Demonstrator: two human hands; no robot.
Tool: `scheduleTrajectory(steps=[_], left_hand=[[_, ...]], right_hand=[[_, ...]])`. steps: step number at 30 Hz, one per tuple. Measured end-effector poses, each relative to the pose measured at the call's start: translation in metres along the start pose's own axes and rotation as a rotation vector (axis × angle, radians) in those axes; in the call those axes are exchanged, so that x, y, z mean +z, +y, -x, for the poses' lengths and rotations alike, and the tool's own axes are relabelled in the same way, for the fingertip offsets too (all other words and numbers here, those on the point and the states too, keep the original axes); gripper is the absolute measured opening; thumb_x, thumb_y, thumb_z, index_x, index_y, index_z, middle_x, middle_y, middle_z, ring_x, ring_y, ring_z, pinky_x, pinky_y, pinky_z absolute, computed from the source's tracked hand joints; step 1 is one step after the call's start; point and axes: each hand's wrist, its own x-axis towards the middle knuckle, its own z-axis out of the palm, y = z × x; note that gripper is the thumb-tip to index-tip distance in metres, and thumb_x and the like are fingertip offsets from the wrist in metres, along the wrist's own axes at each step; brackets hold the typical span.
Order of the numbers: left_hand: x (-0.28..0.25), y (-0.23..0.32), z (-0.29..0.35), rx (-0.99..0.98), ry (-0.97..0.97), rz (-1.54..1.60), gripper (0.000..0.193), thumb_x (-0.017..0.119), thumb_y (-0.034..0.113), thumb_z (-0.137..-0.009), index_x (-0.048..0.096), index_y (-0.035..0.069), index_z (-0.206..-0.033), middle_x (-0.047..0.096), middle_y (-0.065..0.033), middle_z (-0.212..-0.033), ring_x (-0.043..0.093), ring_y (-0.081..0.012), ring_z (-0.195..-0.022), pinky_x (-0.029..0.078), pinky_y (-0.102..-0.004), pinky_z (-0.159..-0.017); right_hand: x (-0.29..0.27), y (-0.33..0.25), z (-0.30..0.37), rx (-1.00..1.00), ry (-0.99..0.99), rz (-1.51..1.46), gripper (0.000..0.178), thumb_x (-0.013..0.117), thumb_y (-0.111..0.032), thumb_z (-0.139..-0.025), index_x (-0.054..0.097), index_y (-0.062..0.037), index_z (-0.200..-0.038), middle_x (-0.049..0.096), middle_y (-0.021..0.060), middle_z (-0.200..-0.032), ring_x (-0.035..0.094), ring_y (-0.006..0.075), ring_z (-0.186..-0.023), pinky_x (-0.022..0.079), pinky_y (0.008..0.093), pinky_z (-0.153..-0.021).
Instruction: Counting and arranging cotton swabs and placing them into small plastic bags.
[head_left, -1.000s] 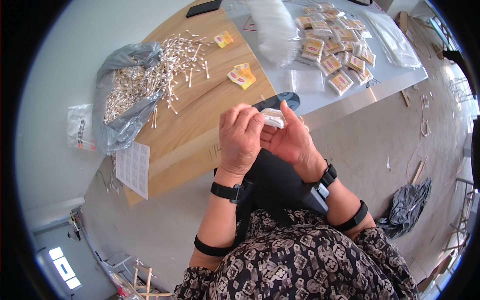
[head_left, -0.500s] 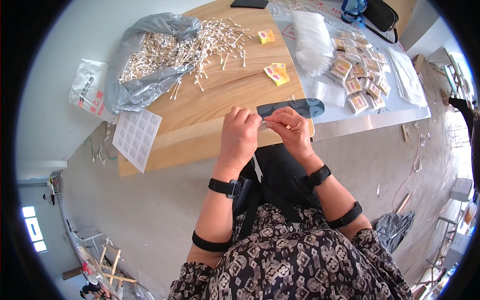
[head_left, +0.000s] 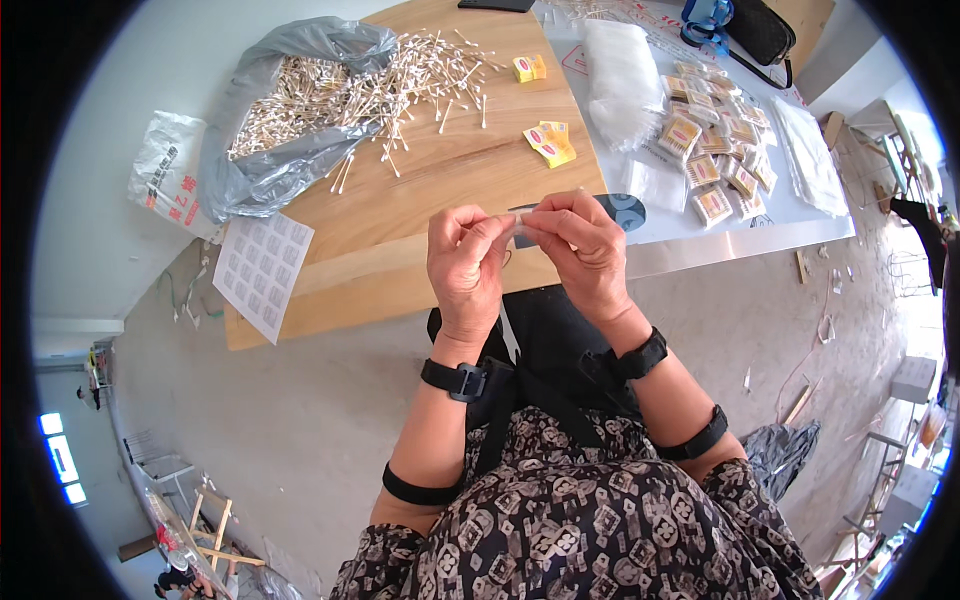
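Above the front edge of the wooden table (head_left: 350,290), my left hand (head_left: 466,268) and my right hand (head_left: 582,250) face each other, fingertips nearly meeting. Thumb and fingers of both are pinched on a small see-through plastic piece (head_left: 518,232), perhaps a little bag; the fingers cover most of it. Behind my right hand lies a dark, round-ended flat strip (head_left: 626,210), partly hidden. Farther back on the wood are flat yellow cards (head_left: 550,145) and another small yellow stack (head_left: 529,68).
A grey plastic bag (head_left: 235,180) spills loose cotton swabs (head_left: 300,105) at the far left. By it are a printed label sheet (head_left: 262,272) and a white wrapper (head_left: 165,165). To the right lie clear plastic bags (head_left: 620,85), several packed swab packets (head_left: 712,206) and a black pouch (head_left: 762,38).
My left hand has turned, showing more of its thumb and inner side, and shifted slightly left. My right hand has risen a little. Both still pinch the plastic piece.
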Motion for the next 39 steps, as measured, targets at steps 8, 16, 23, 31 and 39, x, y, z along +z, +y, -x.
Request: scheduleTrajectory(steps=[8, 16, 23, 31, 39], left_hand=[[-0.006, -0.015, 0.001, -0.159, -0.188, -0.318, 0.005, 0.067, -0.005, -0.082, 0.065, -0.001, -0.084, 0.055, -0.0055, -0.077, 0.056, -0.0141, -0.067, 0.046, -0.0273, -0.062], [-0.012, -0.015, 0.002, -0.735, -0.108, 0.207, 0.003, 0.070, 0.001, -0.084, 0.067, 0.001, -0.083, 0.061, 0.0025, -0.082, 0.055, -0.0063, -0.070, 0.045, -0.0232, -0.062], [-0.005, -0.015, 0.005, -0.447, -0.094, -0.066, 0.011, 0.066, 0.005, -0.088, 0.058, -0.003, -0.087, 0.065, -0.0061, -0.080, 0.058, -0.0081, -0.075, 0.048, -0.0263, -0.066], [-0.009, -0.015, 0.010, -0.834, -0.073, 0.270, 0.007, 0.066, 0.005, -0.086, 0.065, 0.000, -0.081, 0.063, -0.0003, -0.076, 0.054, -0.0058, -0.071, 0.043, -0.0228, -0.064], [-0.011, -0.023, 0.020, -0.734, 0.024, 0.370, 0.002, 0.066, 0.000, -0.085, 0.067, -0.001, -0.083, 0.065, -0.0003, -0.078, 0.057, -0.0058, -0.074, 0.044, -0.0201, -0.067]], right_hand=[[0.008, 0.031, 0.011, 0.317, -0.134, -0.150, 0.008, 0.072, -0.004, -0.079, 0.069, 0.0015, -0.082, 0.062, 0.0067, -0.079, 0.060, 0.0141, -0.073, 0.046, 0.0273, -0.066], [0.010, 0.034, 0.010, 0.525, -0.181, -0.364, 0.012, 0.074, -0.008, -0.076, 0.070, 0.0012, -0.082, 0.063, 0.0075, -0.075, 0.061, 0.0134, -0.071, 0.047, 0.0280, -0.064], [0.022, 0.020, 0.009, 0.309, -0.072, -0.140, 0.010, 0.071, -0.006, -0.079, 0.066, 0.0015, -0.082, 0.062, 0.0054, -0.073, 0.058, 0.0126, -0.067, 0.046, 0.0283, -0.061], [0.010, 0.028, 0.014, 0.635, -0.199, -0.453, 0.006, 0.070, -0.005, -0.086, 0.069, 0.0002, -0.088, 0.065, -0.0026, -0.078, 0.054, 0.0023, -0.072, 0.044, 0.0204, -0.064], [0.014, 0.028, 0.021, 0.592, -0.098, -0.511, 0.006, 0.070, -0.005, -0.084, 0.070, 0.0006, -0.087, 0.066, -0.0015, -0.076, 0.055, 0.0030, -0.070, 0.044, 0.0202, -0.064]])
